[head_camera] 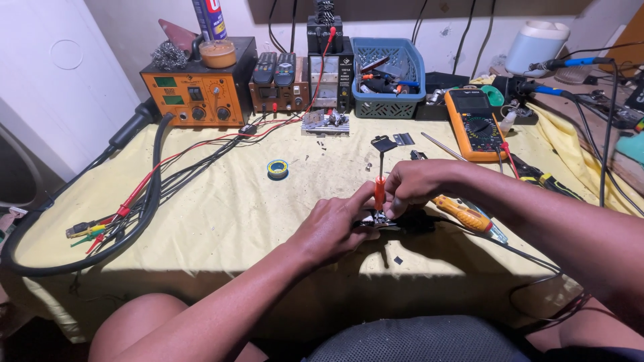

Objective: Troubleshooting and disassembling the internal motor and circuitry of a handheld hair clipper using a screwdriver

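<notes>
Pinching a small red-handled screwdriver (380, 191) upright between its fingertips, the right hand (410, 186) sets the tool's tip down into a small dark device (396, 221) lying on the yellow cloth of the worktop (235, 208). The left hand (332, 228) is closed narrowly over the left end of that device, fingers pressed down on it, seemingly to keep it from turning or sliding under the tool. The device sits near the front edge, right below the head camera, where both hands can reach it with forearms resting low.

Just right of the hands lies a larger yellow-handled screwdriver (466, 214), close enough to grab. Beyond it, a yellow multimeter (475, 124) lies face up with its leads trailing over the cloth. A small roll of solder wire (278, 168) sits apart, toward the middle of the worktop. Along the back wall stand an orange rework station (198, 90), a bench power supply (330, 80) and a blue plastic basket (388, 77) of small tools, kept out of the working area. Red and black cables (147, 194) run in a bundle from the equipment down the left side, leaving the middle free. A tiny dark scrap (398, 260) lies near the front edge; what it is cannot be made out.
</notes>
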